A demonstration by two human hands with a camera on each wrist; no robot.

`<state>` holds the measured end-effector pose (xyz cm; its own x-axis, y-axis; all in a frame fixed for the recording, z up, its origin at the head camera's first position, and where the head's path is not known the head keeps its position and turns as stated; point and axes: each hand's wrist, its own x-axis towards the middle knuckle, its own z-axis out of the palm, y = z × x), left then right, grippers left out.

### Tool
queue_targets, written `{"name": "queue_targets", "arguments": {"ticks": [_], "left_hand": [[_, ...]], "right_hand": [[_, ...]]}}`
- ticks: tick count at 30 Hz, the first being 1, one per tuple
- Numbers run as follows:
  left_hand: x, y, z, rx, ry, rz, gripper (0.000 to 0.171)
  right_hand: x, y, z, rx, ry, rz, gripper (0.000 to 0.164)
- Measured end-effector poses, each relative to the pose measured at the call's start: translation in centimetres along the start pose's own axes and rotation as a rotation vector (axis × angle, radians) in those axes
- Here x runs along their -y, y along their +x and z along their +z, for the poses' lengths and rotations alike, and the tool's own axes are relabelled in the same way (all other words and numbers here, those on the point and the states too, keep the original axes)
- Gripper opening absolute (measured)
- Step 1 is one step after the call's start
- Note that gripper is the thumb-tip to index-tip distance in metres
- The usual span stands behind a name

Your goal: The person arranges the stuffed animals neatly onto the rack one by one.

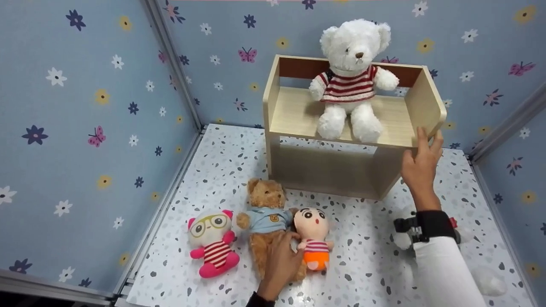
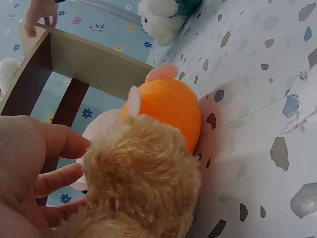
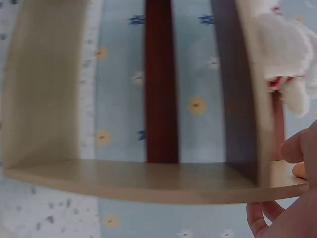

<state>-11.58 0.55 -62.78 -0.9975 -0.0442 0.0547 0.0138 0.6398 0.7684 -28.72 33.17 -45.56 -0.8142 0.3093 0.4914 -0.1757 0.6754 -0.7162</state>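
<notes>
Blue wall panels point(image 1: 81, 166) printed with flowers and butterflies enclose the scene on my feed, and a white, dark-speckled surface point(image 1: 362, 264) spreads across the lower part of the frame. At upper right of centre I have the pale wooden shelf unit point(image 1: 294, 108), with a white bear point(image 1: 349, 85) in a red-and-cream striped sweater seated on its top board. The person's right hand point(image 1: 422, 168) is clamped on the front edge of the unit's right side panel; my right wrist view shows thumb and fingers on opposite sides of that board. A black wrist strap point(image 1: 435, 224) and a white sleeve point(image 1: 445, 273) fill the lower right. The left hand point(image 1: 281, 258), well apart from the right, is at bottom centre over the legs of the brown bear point(image 1: 268, 224), which lies on its back in a light blue top. Its fingers are bent against the fur, but I cannot tell whether they grip it. Just right of the bear I see the doll point(image 1: 315, 243) in orange shorts; to its left lies a pink-eared plush point(image 1: 213, 245) with yellow-green glasses. White fluff point(image 1: 489, 281) shows at lower right, beside the sleeve.
</notes>
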Motion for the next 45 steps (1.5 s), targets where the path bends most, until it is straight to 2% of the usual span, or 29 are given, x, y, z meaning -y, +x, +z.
{"name": "queue_targets", "arguments": {"ticks": [4, 7, 10, 18, 23, 26, 30, 34, 39, 45], "left_hand": [[0.2, -0.4, 0.1, 0.024, 0.021, -0.028, 0.028], [0.1, -0.5, 0.0, 0.030, 0.018, -0.028, 0.028], [0.1, -0.4, 0.0, 0.037, 0.011, -0.027, 0.028], [0.5, -0.2, 0.4, 0.050, 0.044, -0.026, 0.029], [0.7, -0.2, 0.5, 0.048, 0.054, -0.004, 0.034], [0.8, -0.2, 0.6, 0.053, 0.060, 0.004, 0.036], [0.9, -0.2, 0.7, 0.063, 0.060, 0.012, 0.039], [1.0, -0.3, 1.0, 0.053, 0.089, 0.032, 0.040], [1.1, -0.3, 1.3, 0.035, 0.131, 0.048, 0.038], [1.1, -0.4, 1.4, 0.054, 0.153, 0.038, 0.039]], "right_hand": [[-2.3, -3.9, 1.1, 0.030, 0.018, 0.021, 0.070], [-3.1, -5.8, 1.6, 0.009, 0.064, 0.050, 0.075], [-3.5, -7.9, 2.4, 0.033, 0.117, 0.108, 0.074], [-4.7, -15.4, 6.1, 0.239, 0.176, 0.189, 0.058], [-4.6, -19.6, 7.9, 0.360, 0.173, 0.296, 0.043], [-4.4, -21.6, 8.9, 0.446, 0.160, 0.368, 0.041], [-4.2, -23.6, 10.1, 0.537, 0.135, 0.436, 0.042], [-4.1, -24.8, 10.7, 0.588, 0.126, 0.472, 0.044], [-4.0, -25.6, 11.1, 0.625, 0.134, 0.497, 0.049], [-4.2, -26.0, 11.3, 0.689, 0.165, 0.521, 0.054]]}}
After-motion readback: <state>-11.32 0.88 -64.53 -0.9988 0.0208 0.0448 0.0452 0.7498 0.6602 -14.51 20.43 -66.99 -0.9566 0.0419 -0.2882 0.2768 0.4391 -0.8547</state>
